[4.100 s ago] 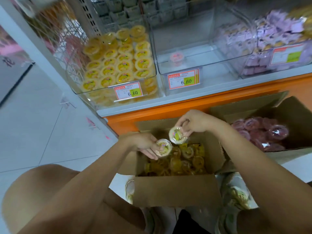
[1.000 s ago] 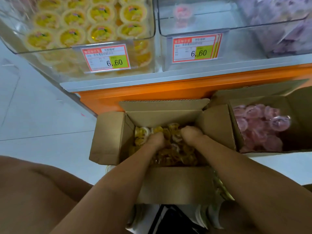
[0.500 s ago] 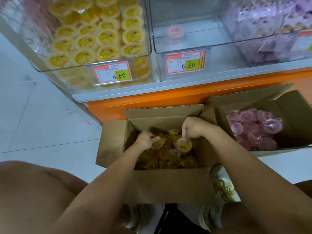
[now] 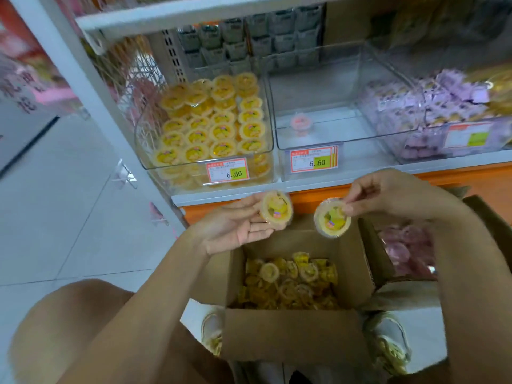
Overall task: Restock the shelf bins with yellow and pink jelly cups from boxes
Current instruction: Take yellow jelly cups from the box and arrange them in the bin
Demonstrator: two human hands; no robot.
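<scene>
Above the open box (image 4: 291,336), your left hand (image 4: 238,225) cradles one yellow jelly cup (image 4: 276,209) on loosely curled fingers; at three o'clock, your right hand (image 4: 388,194) seemingly pinches another cup (image 4: 332,217) by its rim.

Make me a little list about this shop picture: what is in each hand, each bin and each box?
left hand: holds one yellow jelly cup on its fingers
right hand: pinches a second yellow jelly cup by the rim
left bin: nearly full of yellow cups in rows
middle bin: only one pink jelly cup
right bin: purple wrapped packets
near cardboard box: open, loose yellow cups inside
right cardboard box: open, pink cups inside
price tags: both read 6.60
</scene>
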